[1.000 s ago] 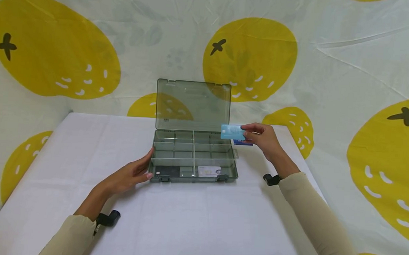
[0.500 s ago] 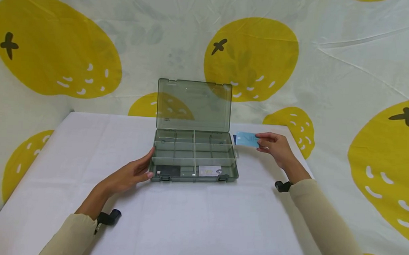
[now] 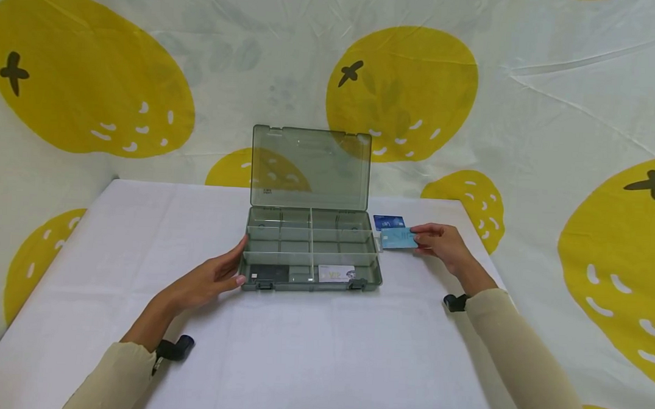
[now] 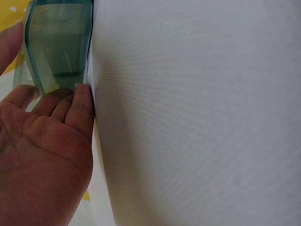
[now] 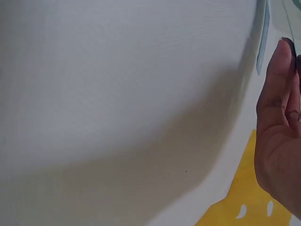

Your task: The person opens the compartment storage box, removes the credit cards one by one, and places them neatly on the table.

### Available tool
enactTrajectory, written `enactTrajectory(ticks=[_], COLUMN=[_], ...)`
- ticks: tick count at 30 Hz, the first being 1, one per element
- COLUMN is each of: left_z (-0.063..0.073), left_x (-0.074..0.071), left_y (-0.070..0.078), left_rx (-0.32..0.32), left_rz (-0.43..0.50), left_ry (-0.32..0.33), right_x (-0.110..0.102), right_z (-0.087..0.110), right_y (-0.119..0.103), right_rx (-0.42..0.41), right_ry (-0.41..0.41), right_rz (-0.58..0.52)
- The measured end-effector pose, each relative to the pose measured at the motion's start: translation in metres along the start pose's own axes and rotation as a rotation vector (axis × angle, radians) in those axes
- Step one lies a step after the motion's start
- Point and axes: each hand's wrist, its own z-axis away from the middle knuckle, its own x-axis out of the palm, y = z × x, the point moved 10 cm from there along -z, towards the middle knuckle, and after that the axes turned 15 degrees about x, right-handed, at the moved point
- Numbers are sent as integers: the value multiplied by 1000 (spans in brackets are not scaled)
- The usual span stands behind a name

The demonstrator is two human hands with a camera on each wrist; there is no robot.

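A see-through green-grey compartment box [image 3: 312, 242] lies on the white-covered table with its lid [image 3: 310, 169] raised. My left hand [image 3: 203, 284] rests against the box's left side, fingers along the wall and thumb near the front corner; in the left wrist view, fingertips [image 4: 81, 94] meet the plastic. To the right of the box, my right hand [image 3: 443, 246] pinches a light-blue card [image 3: 398, 238] by its right end, low over the table. A dark-blue card [image 3: 389, 222] lies just behind it, partly overlapped by the held card in the head view.
In the box's front row, a black card [image 3: 269, 273] lies on the left and a white card [image 3: 336, 274] on the right. A clear latch tab [image 3: 379, 246] juts from the box's right side. A fruit-print cloth [image 3: 507, 115] hangs behind the table.
My right hand has carried the light-blue card from over the box's right edge rightward and toward me, lowering it beside the box and uncovering the dark-blue card. The left hand stays put.
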Motion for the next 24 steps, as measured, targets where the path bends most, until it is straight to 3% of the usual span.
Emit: enactTrajectory(ticks=[9, 15, 20, 24], left_z=[0, 0, 1, 1], left_x=[0, 0, -1, 0], left_y=[0, 1, 4, 4], left_rx=[2, 3, 3, 2], left_rz=[-5, -18, -19, -17], left_ry=[0, -4, -6, -7], right_x=[3, 1, -2, 6], right_z=[-5, 5, 20, 38], right_y=[5, 0, -12, -26], right_rx=[59, 58, 2, -79], right_ry=[70, 150, 253, 250], right_rz=[130, 245, 323, 338])
